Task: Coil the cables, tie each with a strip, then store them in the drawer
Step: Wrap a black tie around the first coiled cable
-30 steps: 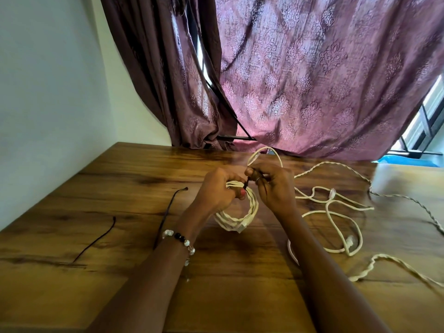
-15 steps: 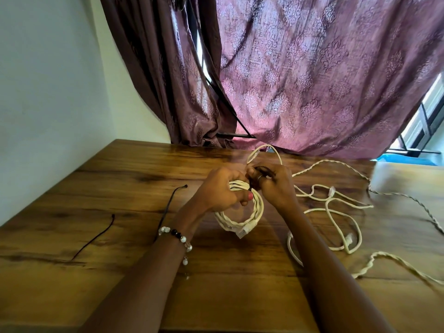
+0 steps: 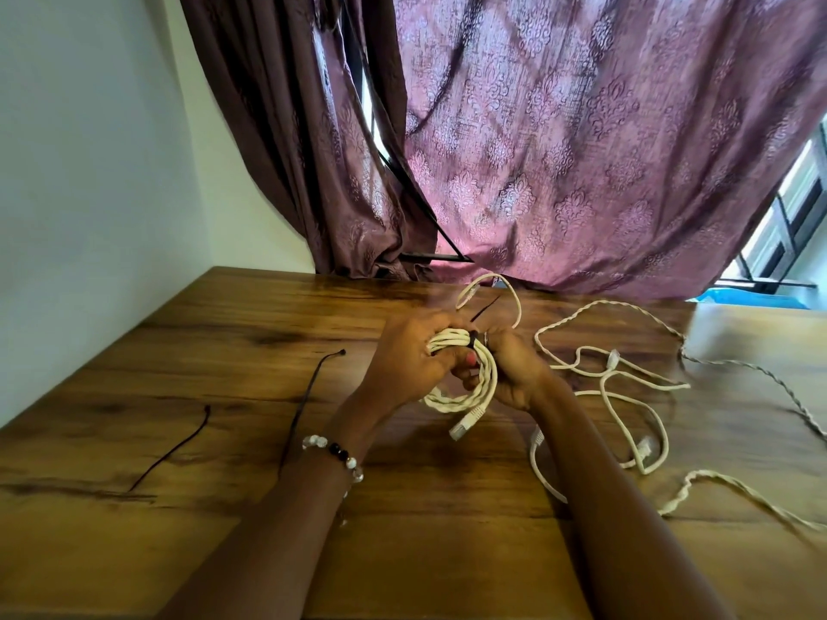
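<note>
Now both hands (image 3: pixel 405 360) round coil (image 3: pixel 465 387).

1 coiled cable (image 3: pixel 465 387) w/ 1 strip (image 3: pixel 472 340) round it, approx 3 loose cables (image 3: pixel 626 387), 2 spare strips (image 3: pixel 309 396) on 1 table (image 3: pixel 223 552), 2 hands (image 3: pixel 405 362).

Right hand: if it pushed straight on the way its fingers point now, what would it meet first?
The right hand points leftward into the coiled cable it already grips, beside the black strip. Just beyond are the left hand's fingers. Depth between them is unclear.
</note>
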